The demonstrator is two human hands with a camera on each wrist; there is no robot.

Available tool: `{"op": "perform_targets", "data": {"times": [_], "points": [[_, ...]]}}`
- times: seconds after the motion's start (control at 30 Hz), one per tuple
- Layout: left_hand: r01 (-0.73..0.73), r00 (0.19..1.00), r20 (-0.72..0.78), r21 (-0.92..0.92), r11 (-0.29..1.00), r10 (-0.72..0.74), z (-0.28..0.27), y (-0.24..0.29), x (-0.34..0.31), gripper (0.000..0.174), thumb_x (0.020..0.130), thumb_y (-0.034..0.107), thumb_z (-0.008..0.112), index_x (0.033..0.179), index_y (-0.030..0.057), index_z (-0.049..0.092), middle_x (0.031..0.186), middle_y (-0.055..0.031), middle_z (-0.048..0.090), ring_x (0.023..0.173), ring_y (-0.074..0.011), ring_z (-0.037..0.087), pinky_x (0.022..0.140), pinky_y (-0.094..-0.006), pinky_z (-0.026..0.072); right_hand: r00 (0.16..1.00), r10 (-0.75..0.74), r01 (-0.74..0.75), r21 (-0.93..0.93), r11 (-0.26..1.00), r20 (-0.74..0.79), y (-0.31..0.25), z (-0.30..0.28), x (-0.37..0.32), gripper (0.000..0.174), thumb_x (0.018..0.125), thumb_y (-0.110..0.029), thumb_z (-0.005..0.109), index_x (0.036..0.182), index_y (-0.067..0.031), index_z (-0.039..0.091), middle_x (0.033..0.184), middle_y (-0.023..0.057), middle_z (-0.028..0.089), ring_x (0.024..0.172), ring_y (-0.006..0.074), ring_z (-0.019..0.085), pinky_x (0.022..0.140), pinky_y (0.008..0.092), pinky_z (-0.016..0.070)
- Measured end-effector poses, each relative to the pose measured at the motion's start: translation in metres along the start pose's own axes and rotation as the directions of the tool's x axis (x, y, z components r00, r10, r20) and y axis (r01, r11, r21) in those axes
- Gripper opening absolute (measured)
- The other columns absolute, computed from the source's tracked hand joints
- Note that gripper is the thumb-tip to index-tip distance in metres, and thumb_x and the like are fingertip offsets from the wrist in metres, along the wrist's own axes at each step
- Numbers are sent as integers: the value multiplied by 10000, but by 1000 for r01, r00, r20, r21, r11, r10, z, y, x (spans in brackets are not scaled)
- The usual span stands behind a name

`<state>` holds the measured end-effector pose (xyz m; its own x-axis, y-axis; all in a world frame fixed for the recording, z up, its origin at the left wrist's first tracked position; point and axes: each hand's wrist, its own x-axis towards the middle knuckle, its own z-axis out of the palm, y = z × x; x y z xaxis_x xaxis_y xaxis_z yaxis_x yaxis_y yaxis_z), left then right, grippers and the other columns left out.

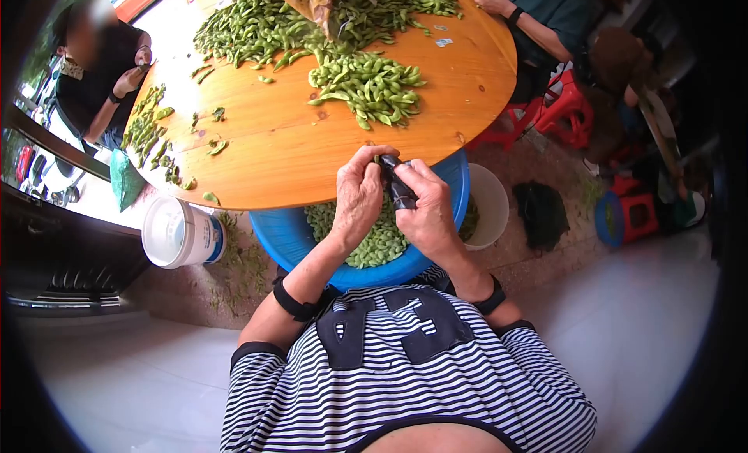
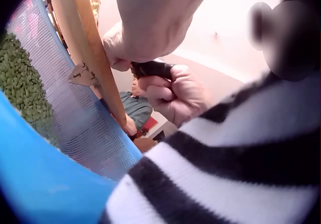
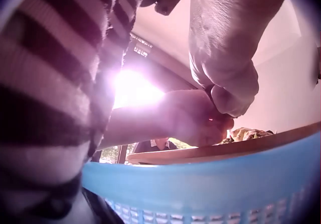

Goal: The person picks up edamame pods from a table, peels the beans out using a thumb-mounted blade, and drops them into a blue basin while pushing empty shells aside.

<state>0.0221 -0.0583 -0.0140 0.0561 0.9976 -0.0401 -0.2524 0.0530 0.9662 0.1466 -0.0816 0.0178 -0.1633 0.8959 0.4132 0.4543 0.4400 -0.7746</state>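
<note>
The right fingers point(image 1: 421, 200) are curled closed round a black thing point(image 1: 399, 186), whose long axis slants from the right fist up and leftward to the left fingers point(image 1: 377, 150). Those are curled too, meeting its far end, and seem to pinch a green bit point(image 1: 378, 159), probably a pod; too little of it shows to tell its axis. So the green bit lies just left of and beyond the right fist, at the black thing's tip, with the left hand nearer.

Directly below the hands, the beans point(image 1: 378, 249) lie in a blue basket point(image 1: 269, 239) tucked by the bench point(image 1: 265, 161). Straight ahead and apart, a pile of pods point(image 1: 370, 87) sits on the bench, slightly nearer the left hand; a larger heap point(image 1: 249, 28) lies beyond.
</note>
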Motion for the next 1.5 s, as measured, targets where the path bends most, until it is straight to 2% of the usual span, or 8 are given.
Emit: {"op": "perform_targets", "data": {"times": [0.2, 0.3, 0.4, 0.47, 0.73, 0.93, 1.1, 1.5], "points": [[53, 992, 116, -56, 997, -46, -4, 14, -10, 350, 902, -27, 417, 1218, 8, 565, 796, -31, 615, 716, -88, 556, 642, -231, 468, 987, 154, -160, 216, 963, 46, 36, -41, 1, 364, 701, 40, 500, 1054, 84, 579, 892, 143, 591, 772, 165, 545, 680, 276, 447], [-198, 827, 560, 385, 902, -57, -28, 39, -5, 316, 909, 40, 584, 1219, -23, 569, 1077, -91, 670, 980, -158, 628, 918, -291, 478, 987, 123, -148, -274, 950, -108, 41, -96, 0, 322, 706, 23, 543, 1023, 37, 597, 947, 230, 606, 843, 339, 619, 731, 356, 473], [-262, 920, 392, 657, 707, -24, -48, 63, 24, 210, 869, 42, 623, 1074, 45, 670, 1053, -99, 690, 867, -161, 669, 772, -299, 514, 958, 220, -286, -656, 698, -183, 64, -138, -11, 252, 665, 51, 522, 916, 46, 503, 925, 270, 582, 902, 440, 577, 737, 446, 456], [-378, 921, 274, 800, 467, 276, -70, 50, 65, 209, 846, 35, 628, 1046, 65, 678, 1002, -123, 681, 783, -216, 675, 700, -321, 514, 928, 288, -373, -644, 668, -238, 67, -153, -14, 257, 670, 60, 514, 928, 53, 517, 849, 267, 591, 852, 451, 580, 725, 445, 461], [-427, 813, 337, 899, 94, 476, -91, 33, 125, 219, 796, 93, 659, 1013, 93, 689, 925, -104, 628, 826, -290, 630, 761, -380, 499, 942, 273, -331, -414, 848, -193, 46, -126, 3, 304, 695, 74, 476, 983, 18, 555, 742, 252, 548, 722, 413, 578, 645, 371, 459], [-379, 876, 158, 809, 449, 456, -79, 42, 97, 158, 839, 122, 661, 978, 46, 669, 815, -75, 663, 576, -165, 604, 563, -304, 481, 985, 174, -174, 111, 978, 15, 19, -80, 17, 450, 741, 56, 436, 1156, 19, 607, 765, -10, 586, 657, 60, 483, 591, 202, 407], [25, 990, 128, 194, 981, -51, -39, 61, 22, 134, 895, 123, 651, 934, -4, 661, 695, 12, 593, 477, -28, 423, 415, -197, 305, 896, 345, -444, 509, 738, 281, 0, -45, 24, 345, 790, 40, 429, 1076, 27, 621, 666, -42, 466, 533, 15, 404, 446, 178, 318], [120, 988, 93, 62, 991, -125, -19, 29, -3, 101, 904, 105, 644, 939, 12, 659, 649, 23, 572, 458, -40, 465, 400, -188, 297, 833, 349, -553, 664, 503, 429, 14, -31, 12, 381, 739, 100, 371, 1036, 37, 601, 668, -33, 427, 516, 16, 342, 405, 180, 261]]}}
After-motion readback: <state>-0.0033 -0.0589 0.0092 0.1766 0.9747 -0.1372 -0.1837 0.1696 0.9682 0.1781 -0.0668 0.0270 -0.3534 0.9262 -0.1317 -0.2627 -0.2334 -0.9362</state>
